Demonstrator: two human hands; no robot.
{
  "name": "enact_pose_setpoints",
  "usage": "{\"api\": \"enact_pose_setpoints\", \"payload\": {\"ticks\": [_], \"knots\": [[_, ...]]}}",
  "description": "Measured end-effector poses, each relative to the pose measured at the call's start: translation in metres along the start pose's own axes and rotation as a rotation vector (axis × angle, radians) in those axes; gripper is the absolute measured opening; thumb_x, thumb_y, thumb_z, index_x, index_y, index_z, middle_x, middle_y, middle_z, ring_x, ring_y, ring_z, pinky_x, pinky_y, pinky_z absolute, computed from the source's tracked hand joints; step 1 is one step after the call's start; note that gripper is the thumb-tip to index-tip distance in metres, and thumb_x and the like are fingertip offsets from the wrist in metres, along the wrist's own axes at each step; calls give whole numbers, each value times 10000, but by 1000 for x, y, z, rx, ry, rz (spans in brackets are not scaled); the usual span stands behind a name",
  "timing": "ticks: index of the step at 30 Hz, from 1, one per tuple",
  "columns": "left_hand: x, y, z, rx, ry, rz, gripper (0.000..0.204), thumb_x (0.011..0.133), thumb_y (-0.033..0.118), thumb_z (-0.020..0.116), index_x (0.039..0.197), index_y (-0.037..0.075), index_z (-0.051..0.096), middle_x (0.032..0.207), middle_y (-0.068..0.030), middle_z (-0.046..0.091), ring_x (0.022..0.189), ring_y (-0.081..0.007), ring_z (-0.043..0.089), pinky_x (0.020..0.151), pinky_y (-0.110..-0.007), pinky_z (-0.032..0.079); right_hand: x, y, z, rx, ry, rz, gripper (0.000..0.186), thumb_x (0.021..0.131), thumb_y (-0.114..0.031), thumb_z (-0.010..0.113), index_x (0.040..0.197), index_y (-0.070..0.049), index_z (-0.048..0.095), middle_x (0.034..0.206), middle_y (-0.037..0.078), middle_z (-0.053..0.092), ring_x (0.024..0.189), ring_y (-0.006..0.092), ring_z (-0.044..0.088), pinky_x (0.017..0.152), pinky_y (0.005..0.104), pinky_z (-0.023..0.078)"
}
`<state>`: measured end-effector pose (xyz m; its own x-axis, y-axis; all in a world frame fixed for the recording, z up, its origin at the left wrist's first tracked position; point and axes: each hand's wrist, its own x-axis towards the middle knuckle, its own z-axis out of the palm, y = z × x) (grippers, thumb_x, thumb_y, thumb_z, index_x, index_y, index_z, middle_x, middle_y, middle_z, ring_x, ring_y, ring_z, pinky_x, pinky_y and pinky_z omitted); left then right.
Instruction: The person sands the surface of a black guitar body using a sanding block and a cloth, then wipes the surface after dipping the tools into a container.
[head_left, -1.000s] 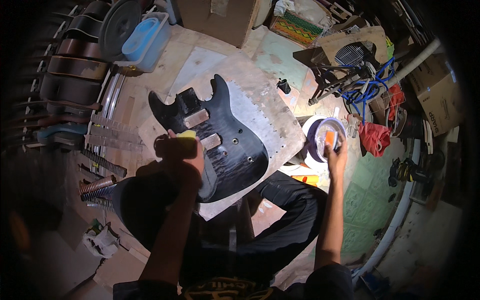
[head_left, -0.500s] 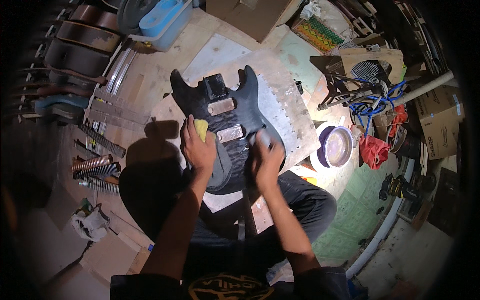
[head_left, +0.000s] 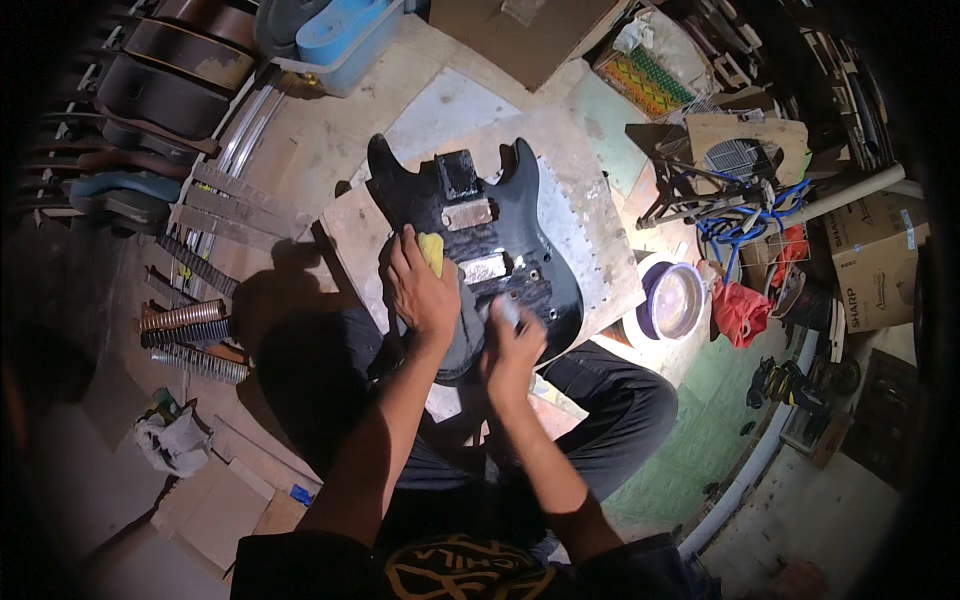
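Observation:
A black electric guitar body (head_left: 552,285) lies over my lap and a board, its two horns pointing away from me. Its surface is wet-looking and shiny in places, with rectangular cavities and several small holes. My left hand (head_left: 424,292) rests on its left side, fingers closed around a yellow sponge (head_left: 432,252). My right hand (head_left: 515,352) is at the lower part of the body, slightly blurred. Its fingers grip a small pale grey piece (head_left: 508,311), whose kind I cannot make out, against the surface.
A white and purple bucket (head_left: 655,300) stands right of the board (head_left: 610,255). Beyond it are a tangled blue cable (head_left: 735,225) and a red cloth (head_left: 742,312). Guitar bodies (head_left: 165,95) line the far left, near several spiked strips (head_left: 185,325). Cardboard boxes (head_left: 880,270) stand at right.
My right hand has moved down and left across the guitar body, toward its near edge. My left hand stays on the left side with the sponge. The whole view has shifted slightly.

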<state>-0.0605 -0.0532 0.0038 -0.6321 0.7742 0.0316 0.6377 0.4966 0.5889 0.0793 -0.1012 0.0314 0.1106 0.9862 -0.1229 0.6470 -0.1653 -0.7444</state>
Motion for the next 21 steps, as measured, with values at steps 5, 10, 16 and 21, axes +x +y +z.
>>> {"api": "enact_pose_setpoints", "payload": {"ticks": [5, 10, 16, 21], "knots": [[3, 3, -8, -45, -59, -11, 706, 918, 224, 681, 1552, 59, 418, 1488, -190, 497, 1365, -406, 487, 1125, -507, 433, 67, 14, -18, -260, 133, -322, 517, 902, -36, 702, 1409, -103, 626, 1268, 265, 617, 1126, 450, 583, 973, 528, 442], [-14, -16, -16, -14, -110, -29, 741, 921, 252, 676, 1580, 77, 384, 1478, -206, 499, 1361, -423, 486, 1129, -522, 419, -17, 10, 4, -296, 81, -416, 431, 901, -66, 722, 1328, -108, 685, 1197, 307, 609, 1118, 446, 586, 957, 521, 432], [-49, -16, -21, -63, -245, -183, 769, 918, 234, 674, 1596, 62, 356, 1489, -233, 479, 1377, -421, 473, 1156, -505, 390, 67, 22, -17, -271, 303, -317, 491, 913, -41, 684, 1396, -102, 620, 1214, 291, 595, 1104, 482, 554, 941, 533, 426], [-91, -12, -21, -262, -217, -342, 727, 963, 219, 577, 1606, 1, 319, 1541, -285, 453, 1404, -439, 469, 1203, -484, 350, 0, 36, -20, -322, 67, -407, 658, 847, 18, 713, 1450, -224, 611, 1297, 270, 579, 1203, 456, 529, 1055, 538, 397]]}}
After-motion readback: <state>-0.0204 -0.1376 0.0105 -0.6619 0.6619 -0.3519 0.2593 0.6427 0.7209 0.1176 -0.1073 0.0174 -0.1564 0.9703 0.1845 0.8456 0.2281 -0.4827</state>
